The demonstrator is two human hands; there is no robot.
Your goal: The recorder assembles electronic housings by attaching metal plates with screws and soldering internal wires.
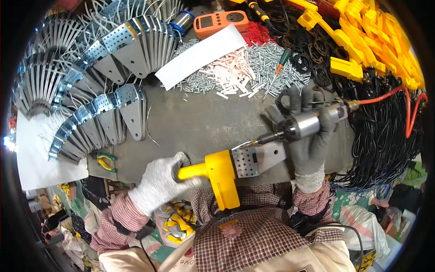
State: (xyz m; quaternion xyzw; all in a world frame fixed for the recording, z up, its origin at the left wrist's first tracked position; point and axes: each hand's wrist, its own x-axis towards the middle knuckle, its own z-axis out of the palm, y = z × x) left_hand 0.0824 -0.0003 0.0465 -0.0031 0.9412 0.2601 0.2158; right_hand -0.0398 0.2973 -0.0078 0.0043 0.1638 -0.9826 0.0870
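Note:
My left hand [158,183], in a pale grey knit glove, is closed round the handle of a yellow plastic tool housing [220,177]. A perforated metal sleeve [247,162] and a flat grey plate with a hole [274,156] extend from the housing to the right. My right hand [312,145], in a darker grey glove and slightly blurred, holds a silver air screwdriver [302,126], some fingers stretched past it. The screwdriver's tip points left, close over the sleeve's upper edge; whether it touches a screw cannot be seen. A red air hose [383,97] runs from its back end.
Rows of grey plates with perforated sleeves [131,109] fill the bench's left. Loose screws [272,63], pale sleeves [231,70], white card [201,56] and an orange meter [220,23] lie at the back. Yellow housings [362,31] and black cables [378,140] pile up right; pliers [106,162] lie front left.

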